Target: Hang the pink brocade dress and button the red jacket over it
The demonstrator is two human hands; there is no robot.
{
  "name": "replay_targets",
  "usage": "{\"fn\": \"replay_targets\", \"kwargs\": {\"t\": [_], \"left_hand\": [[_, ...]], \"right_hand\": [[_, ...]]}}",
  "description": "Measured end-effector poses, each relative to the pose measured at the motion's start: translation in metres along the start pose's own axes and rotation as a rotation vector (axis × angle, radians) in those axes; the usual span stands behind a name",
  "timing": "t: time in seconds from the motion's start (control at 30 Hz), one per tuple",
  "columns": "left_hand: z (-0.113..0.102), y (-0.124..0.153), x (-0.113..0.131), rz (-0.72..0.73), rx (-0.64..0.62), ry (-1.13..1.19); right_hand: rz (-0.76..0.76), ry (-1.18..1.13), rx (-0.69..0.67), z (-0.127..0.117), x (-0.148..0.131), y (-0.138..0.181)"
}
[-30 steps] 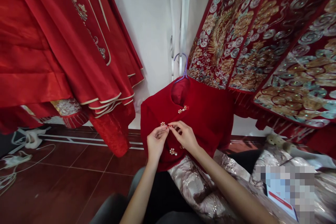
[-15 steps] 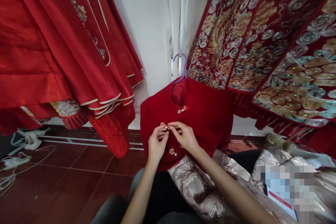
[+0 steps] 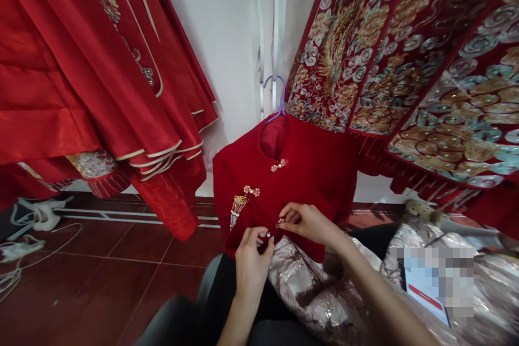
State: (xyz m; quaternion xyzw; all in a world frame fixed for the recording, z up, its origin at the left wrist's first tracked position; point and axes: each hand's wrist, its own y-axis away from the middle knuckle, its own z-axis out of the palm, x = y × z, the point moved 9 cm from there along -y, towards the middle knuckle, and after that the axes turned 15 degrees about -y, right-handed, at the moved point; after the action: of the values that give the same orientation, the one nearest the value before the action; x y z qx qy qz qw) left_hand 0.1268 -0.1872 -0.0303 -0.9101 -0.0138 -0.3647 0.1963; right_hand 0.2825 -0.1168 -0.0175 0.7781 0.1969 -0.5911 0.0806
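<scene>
A red velvet garment [image 3: 320, 173] hangs on a purple hanger [image 3: 281, 100] in front of me. Its top pearl fastener [image 3: 279, 165] sits below the neckline, and a second fastener [image 3: 252, 191] is joined across the front, with a beaded tassel [image 3: 237, 211] beside it. Lower down, my left hand [image 3: 251, 262] pinches one half of another pearl fastener, a flower-shaped pearl button [image 3: 267, 234]. Opposite it, my right hand [image 3: 311, 223] has thumb and finger closed on the other half, a small beaded loop [image 3: 280, 223]. A narrow gap separates the two halves.
Red garments [image 3: 121, 75] hang at left, and a heavily embroidered one [image 3: 405, 65] at right. Shiny pale fabric [image 3: 320, 292] covers part of my lap, with a lit phone [image 3: 425, 294] on it. White cables [image 3: 16, 265] lie on the tiled floor [image 3: 117, 275].
Both hands have left the second fastener, which now shows joined, and moved down to the lower one. The beaded tassel has come into view. My view has shifted slightly.
</scene>
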Motion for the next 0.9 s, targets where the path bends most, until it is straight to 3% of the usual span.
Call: {"fn": "replay_targets", "kwargs": {"t": [0.2,0.43,0.9], "left_hand": [[0.002,0.002,-0.003,0.005,0.001,-0.039],[0.005,0.001,-0.017,-0.184,-0.065,0.181],[0.017,-0.001,-0.028,-0.254,-0.093,0.429]], "right_hand": [[0.015,0.081,0.059,0.011,0.010,-0.005],[-0.013,-0.035,-0.054,0.020,-0.008,0.002],[-0.073,0.061,-0.049,0.031,-0.014,-0.001]]}}
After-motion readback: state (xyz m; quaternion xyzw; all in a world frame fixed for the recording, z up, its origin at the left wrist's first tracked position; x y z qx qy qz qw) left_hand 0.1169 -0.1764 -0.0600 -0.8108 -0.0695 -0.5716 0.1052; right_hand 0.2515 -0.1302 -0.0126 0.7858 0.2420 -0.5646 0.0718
